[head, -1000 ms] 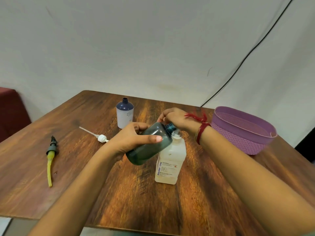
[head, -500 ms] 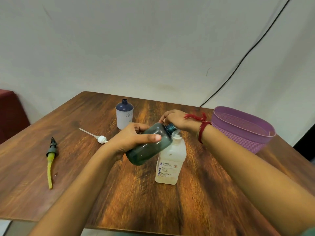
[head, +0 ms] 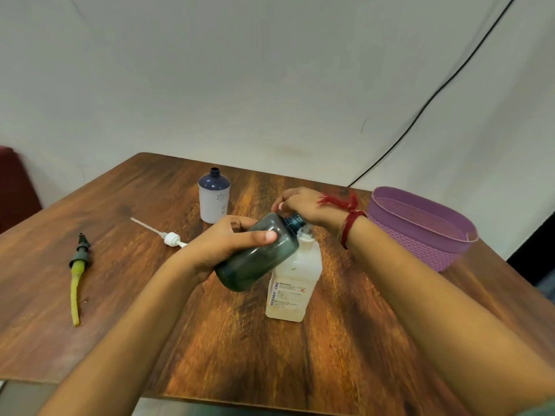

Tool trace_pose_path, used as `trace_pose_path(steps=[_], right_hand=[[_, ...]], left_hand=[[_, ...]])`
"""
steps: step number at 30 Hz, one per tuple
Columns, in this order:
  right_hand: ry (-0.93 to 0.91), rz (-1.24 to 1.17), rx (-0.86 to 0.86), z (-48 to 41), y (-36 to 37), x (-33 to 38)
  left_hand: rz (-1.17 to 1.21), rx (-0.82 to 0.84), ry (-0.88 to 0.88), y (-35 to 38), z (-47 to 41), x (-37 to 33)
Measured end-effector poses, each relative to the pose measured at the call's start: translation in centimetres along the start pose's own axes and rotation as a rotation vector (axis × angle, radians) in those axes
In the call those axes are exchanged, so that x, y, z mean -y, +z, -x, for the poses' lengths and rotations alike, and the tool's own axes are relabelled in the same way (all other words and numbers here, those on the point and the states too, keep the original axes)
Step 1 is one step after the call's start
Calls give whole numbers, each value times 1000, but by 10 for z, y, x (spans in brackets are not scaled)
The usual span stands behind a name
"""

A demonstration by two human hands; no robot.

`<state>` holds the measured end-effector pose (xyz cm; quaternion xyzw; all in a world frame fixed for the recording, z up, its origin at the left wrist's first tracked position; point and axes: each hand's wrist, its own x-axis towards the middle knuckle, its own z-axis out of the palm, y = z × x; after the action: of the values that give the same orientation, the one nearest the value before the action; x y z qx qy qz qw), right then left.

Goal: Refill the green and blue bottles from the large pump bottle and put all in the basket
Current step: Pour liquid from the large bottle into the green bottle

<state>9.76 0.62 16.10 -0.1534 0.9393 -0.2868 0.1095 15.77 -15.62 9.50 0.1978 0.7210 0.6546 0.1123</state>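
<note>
The left hand (head: 222, 250) wraps around the body of the green bottle (head: 258, 253), thumb laid across its side, holding it tilted above the table (head: 270, 355) with its open neck up against the top of the large pump bottle (head: 292, 283), which stands upright just beneath. The right hand (head: 300, 204) curls over the pump head there, though whether its fingers press or pinch cannot be told. Behind stands the uncapped blue bottle (head: 214, 199), a white pump (head: 163, 234) and a dark pump with a yellow tube (head: 77, 271) lie to the left, and the purple basket (head: 420, 226) sits off to the right, well apart.
</note>
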Motion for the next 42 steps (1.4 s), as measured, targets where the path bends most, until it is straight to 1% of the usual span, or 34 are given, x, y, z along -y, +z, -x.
trace_pose_path(steps=[2,6,8,12,13,19,25,27,31,35,40,42], right_hand=[[11,-94,-5,2,3,-1],[28,50,2,0,0,1],[15,74,-19,0,-5,4],[33,-125,8,4,2,1],[34,-144,2,4,4,0],[17,-29,31,-1,-5,4],[40,-145,13,-4,5,-4],[38,-112,10,-2,3,-3],[54,51,3,-1,-5,7],[32,-41,-6,0,3,-3],[26,75,-37,-1,-4,4],[29,51,-37,-2,-4,5]], left_hand=[[-8,9,-17,-2,-1,-1],[-22,12,-22,-4,-2,-3],[-18,-1,-8,-3,-2,-5],[-23,-22,-9,-3,-4,0],[-27,-28,-5,-3,-4,2],[-43,-29,18,-5,-6,2],[-50,-20,-21,-8,-7,8],[-54,-13,-28,-8,-7,5],[-73,-17,-31,-10,-9,-1],[-96,-34,-32,-9,-9,2],[-90,-43,-32,-8,-8,-3],[-99,-56,-27,-8,-7,-3]])
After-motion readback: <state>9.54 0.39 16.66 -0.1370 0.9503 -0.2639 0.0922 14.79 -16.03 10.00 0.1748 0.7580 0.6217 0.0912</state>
